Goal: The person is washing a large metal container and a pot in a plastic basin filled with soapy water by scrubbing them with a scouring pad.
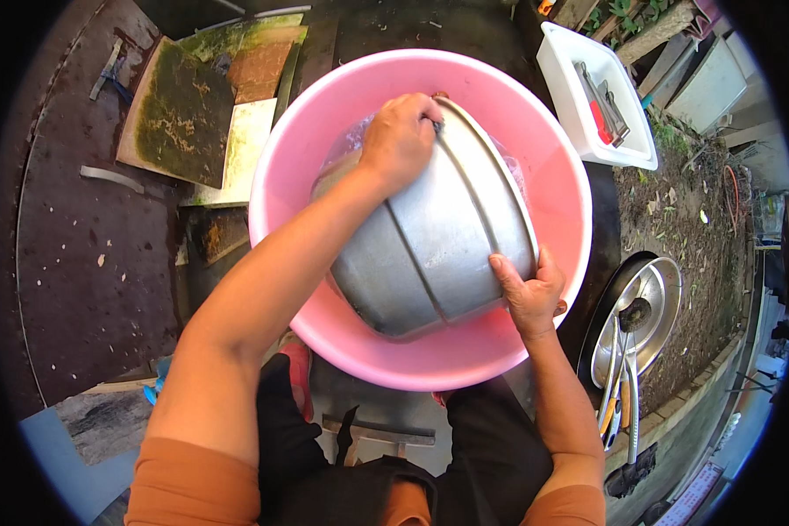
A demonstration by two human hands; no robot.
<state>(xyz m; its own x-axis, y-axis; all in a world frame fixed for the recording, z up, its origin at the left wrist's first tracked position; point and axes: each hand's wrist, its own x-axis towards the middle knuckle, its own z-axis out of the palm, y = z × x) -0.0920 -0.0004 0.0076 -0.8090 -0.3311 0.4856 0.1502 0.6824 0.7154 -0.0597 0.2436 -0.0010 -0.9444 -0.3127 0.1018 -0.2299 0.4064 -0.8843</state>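
Note:
A large silver metal pot [430,254] lies tilted on its side in a wide pink basin [421,373], partly in water. My right hand [533,294] grips the pot's rim at the lower right, its thumb on the outer wall. Up near the far end of the rim, my left hand [399,145] presses closed fingers against the outside of the pot. A small dark grey bit shows at those fingertips, too covered to name. Small brown handle parts show by the rim. The pot's inside faces away from me.
A white plastic tub [644,158] with red-handled utensils stands at the far right. Metal pans [671,298] hold ladles and other long-handled tools at the right. Mossy boards [180,114] lie at the far left. My knees flank the basin's near side.

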